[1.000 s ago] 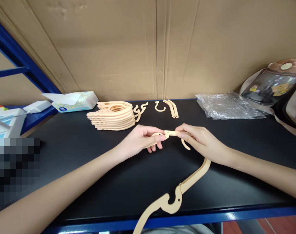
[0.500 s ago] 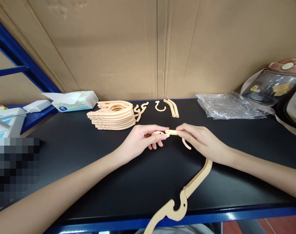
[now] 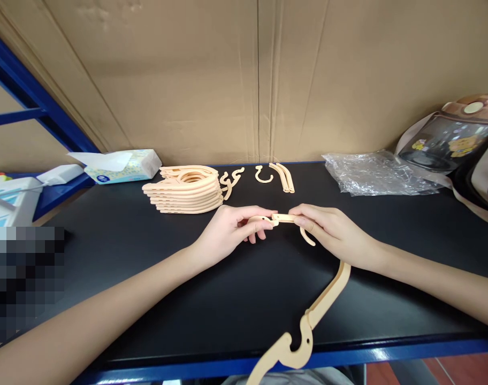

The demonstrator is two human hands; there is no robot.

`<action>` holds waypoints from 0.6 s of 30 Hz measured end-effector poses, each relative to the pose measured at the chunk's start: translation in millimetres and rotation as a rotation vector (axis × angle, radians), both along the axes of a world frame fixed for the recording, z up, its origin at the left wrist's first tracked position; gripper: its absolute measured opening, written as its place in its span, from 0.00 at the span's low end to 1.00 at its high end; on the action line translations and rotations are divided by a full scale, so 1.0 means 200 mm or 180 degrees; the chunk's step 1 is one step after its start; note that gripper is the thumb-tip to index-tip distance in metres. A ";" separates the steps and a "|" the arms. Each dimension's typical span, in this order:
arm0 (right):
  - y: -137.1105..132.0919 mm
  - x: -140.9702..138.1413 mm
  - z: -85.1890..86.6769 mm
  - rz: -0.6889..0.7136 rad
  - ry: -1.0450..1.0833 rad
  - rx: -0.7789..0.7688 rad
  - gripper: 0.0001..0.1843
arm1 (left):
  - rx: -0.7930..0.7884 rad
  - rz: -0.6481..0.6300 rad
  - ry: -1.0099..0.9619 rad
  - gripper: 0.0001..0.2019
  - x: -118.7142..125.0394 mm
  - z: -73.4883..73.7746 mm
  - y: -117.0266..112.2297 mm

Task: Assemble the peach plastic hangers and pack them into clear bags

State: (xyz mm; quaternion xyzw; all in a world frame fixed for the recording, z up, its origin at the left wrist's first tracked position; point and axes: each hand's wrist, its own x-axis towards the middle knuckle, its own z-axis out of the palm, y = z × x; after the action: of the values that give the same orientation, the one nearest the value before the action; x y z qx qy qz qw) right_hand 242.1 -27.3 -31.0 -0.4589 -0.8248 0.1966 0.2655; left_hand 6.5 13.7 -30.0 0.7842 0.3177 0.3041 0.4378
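Observation:
Over the middle of the black table, my left hand (image 3: 236, 227) pinches a small beige end piece with a hole in it. My right hand (image 3: 328, 230) grips the beige bar (image 3: 284, 218) of a folding clothes hanger, and the two parts meet end to end between my fingertips. The hanger's curved hook (image 3: 307, 238) hangs below my right fingers. From under that hand a long jointed hanger arm (image 3: 328, 297) runs down toward the front edge, with a notched end piece (image 3: 296, 350) sticking out past it.
Folded beige hangers (image 3: 183, 195) are stacked at the back left, beside loose notched pieces (image 3: 231, 182). Farther right lie a loose hook (image 3: 263, 175), two bars (image 3: 283, 178), clear plastic bags (image 3: 380, 174) and a strapped bottle (image 3: 452, 139). A tissue pack (image 3: 121, 166) sits far left.
Both hands keep nearly the same hold and position. The hanger's lower notched end has swung slightly to the right and down.

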 end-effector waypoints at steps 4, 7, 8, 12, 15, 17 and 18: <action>0.00 0.00 0.01 0.0021 -0.0004 -0.0040 0.17 | 0.0235 -0.0056 0.0116 0.11 -0.01 -0.01 0.01; 0.00 0.00 0.01 0.0032 -0.0003 -0.0051 0.17 | 0.0429 -0.0121 0.0243 0.12 -0.02 -0.01 0.02; 0.00 0.00 0.01 0.0036 -0.0004 -0.0061 0.17 | 0.0542 -0.0147 0.0305 0.12 -0.02 -0.01 0.02; 0.00 0.00 0.00 0.0065 -0.0001 -0.0092 0.16 | 0.1082 -0.0240 0.0510 0.11 -0.03 0.00 0.02; 0.00 0.00 0.00 0.0087 0.0034 -0.0123 0.16 | 0.1495 -0.0248 0.0593 0.10 -0.03 0.01 0.02; 0.00 0.00 0.00 0.0106 0.0042 -0.0128 0.15 | 0.1687 -0.0242 0.0645 0.10 -0.03 0.01 0.02; 0.00 0.00 0.00 0.0113 0.0043 -0.0120 0.15 | 0.1717 -0.0243 0.0659 0.10 -0.03 0.01 0.02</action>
State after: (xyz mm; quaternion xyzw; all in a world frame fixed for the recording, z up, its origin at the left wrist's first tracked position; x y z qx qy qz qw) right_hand 243.0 -27.3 -31.6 -0.4477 -0.8271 0.2199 0.2588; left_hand 0.6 17.6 -28.3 0.9105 0.2385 0.2792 0.1899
